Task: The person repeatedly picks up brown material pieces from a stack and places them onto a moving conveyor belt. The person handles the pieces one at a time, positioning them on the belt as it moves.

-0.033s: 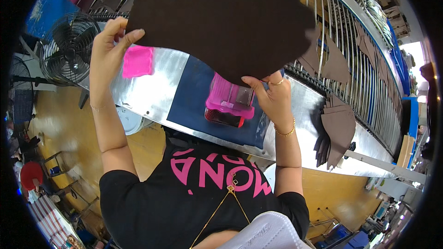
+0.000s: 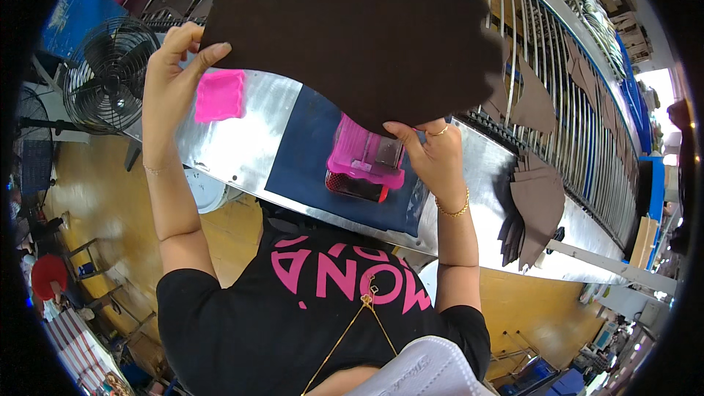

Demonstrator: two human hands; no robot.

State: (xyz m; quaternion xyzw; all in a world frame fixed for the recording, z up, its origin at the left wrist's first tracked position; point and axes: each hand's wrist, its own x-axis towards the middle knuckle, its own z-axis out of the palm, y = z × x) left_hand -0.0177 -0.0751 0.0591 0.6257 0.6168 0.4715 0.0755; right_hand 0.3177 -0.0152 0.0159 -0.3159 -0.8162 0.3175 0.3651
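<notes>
You hold a big dark brown sheet up over the metal table, one edge in each hand. Your right hand has its fingers clamped on the near edge, above a pink box on a blue mat. Your left hand pinches the sheet's left corner, just beside a pink pad. Farther right, brown cut pieces lie stacked; a fan stands far left.

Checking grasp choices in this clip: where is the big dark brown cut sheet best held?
By its two near corners, coming from the worker's side. The dark brown sheet is wide, thin and floppy, and the left hand and right hand already pinch those edges.
</notes>
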